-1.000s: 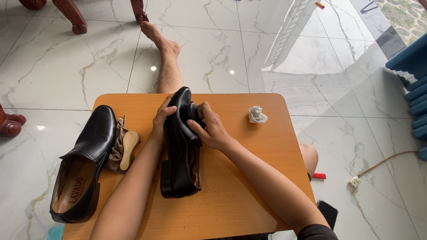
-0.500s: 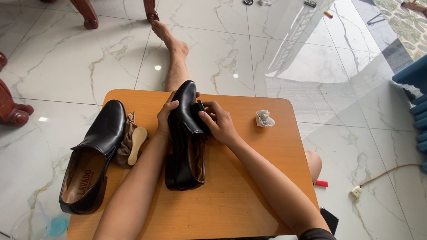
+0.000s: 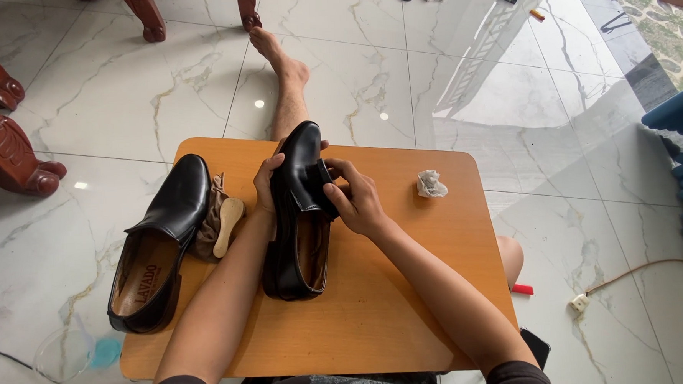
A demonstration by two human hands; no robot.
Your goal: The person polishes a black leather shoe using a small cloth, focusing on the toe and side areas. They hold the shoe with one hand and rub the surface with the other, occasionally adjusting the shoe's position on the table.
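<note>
A black leather loafer [image 3: 300,217] stands on a small orange-brown table [image 3: 376,290], its toe pointing away from me. My left hand [image 3: 267,184] grips its left side near the vamp. My right hand [image 3: 353,199] presses against the shoe's right side at the tongue, with something dark under the fingers that I cannot make out. A second black loafer [image 3: 159,238] lies at the table's left edge, apart from both hands.
A brown cloth and a wooden brush handle [image 3: 223,216] lie between the two shoes. A crumpled white wad [image 3: 431,183] sits at the table's right. My bare leg [image 3: 287,87] stretches over the marble floor. Carved wooden furniture legs [image 3: 5,145] stand at left; a cord and plug [image 3: 584,300] lie right.
Both hands have stayed on the middle shoe, with the right fingers shifting slightly at its tongue. The view has drifted so the table sits a little lower.
</note>
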